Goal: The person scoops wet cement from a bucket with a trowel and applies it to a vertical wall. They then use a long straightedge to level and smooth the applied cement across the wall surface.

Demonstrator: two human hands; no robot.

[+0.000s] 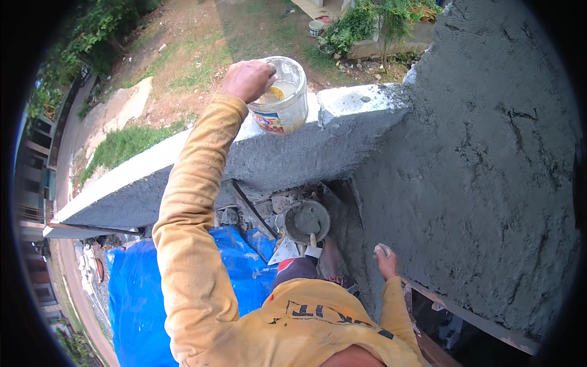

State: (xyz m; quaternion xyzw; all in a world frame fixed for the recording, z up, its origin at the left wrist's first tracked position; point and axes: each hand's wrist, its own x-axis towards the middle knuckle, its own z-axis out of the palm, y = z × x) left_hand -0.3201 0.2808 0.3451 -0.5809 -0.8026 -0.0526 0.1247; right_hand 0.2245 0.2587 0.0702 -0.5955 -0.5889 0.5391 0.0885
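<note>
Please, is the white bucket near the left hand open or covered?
Open: the bucket has no lid, and its inside shows beside the left hand.

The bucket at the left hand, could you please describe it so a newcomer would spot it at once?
Find the white-topped wall crossing the view. At its top edge, by the left hand, is the bucket. Unlike the grey mortar bucket below, it is whitish, with a colourful label and something yellow inside.
</note>
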